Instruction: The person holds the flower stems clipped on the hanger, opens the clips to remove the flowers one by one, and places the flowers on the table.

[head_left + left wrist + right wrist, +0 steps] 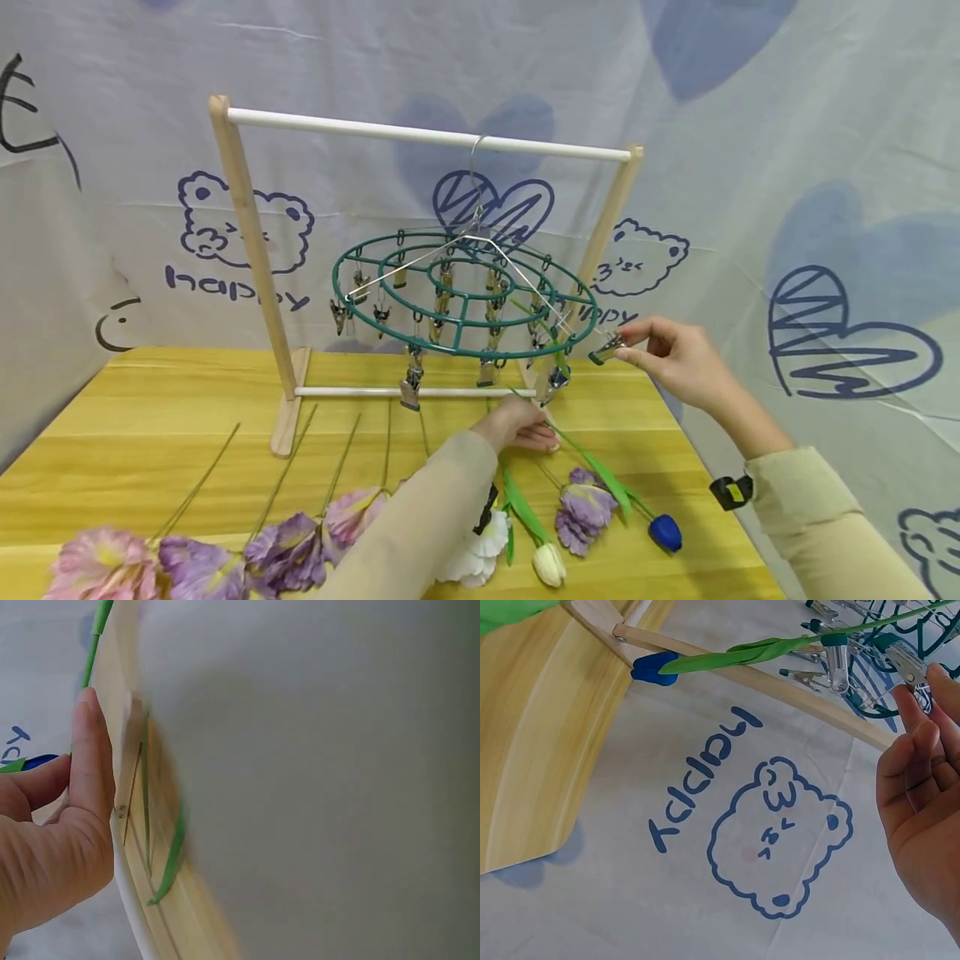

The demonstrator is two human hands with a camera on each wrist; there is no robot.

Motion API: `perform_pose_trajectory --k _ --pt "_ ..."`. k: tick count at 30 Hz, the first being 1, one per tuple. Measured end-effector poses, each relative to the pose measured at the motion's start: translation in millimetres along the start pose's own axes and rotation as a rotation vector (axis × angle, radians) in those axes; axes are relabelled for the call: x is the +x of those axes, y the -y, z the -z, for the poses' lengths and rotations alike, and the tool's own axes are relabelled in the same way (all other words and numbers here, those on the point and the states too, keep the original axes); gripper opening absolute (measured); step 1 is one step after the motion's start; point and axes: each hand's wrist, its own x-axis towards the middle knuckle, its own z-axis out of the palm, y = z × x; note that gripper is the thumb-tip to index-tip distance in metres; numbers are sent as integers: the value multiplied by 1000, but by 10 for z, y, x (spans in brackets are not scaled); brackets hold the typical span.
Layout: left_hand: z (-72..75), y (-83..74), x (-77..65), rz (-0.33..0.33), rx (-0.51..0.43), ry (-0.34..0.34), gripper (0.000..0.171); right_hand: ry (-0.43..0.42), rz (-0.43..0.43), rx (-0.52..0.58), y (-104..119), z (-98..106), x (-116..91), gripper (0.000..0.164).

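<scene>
My left hand (525, 423) pinches the green stem of an artificial blue tulip (664, 533), whose bloom slants down to the right above the table. In the left wrist view the stem (91, 660) runs behind the fingers (91, 757). At the right rim of a round green hanger (457, 350), my right hand (667, 358) pinches a metal clip (606, 348) between thumb and fingers. The right wrist view shows this clip (904, 660) close to the fingertips. Another blue tulip (558, 377) hangs upside down under the hanger.
The hanger hooks over the white bar (360, 127) of a wooden stand. Several metal clips dangle from it. Along the table's (187, 383) front lie pink flowers (105, 562), purple flowers (588, 508), a white flower (480, 550) and a white tulip (549, 565).
</scene>
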Motion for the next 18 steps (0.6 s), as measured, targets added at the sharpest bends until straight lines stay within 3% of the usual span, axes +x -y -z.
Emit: perform_pose_trajectory --k 7,13,18 --pt "23 46 3 15 101 -24 23 -16 44 3 -30 -23 2 21" --pt "63 90 -2 16 160 -3 24 -18 44 -11 -13 -19 2 22" --pt "74 101 -39 -2 245 -28 24 -16 38 -10 -3 -14 -6 22"
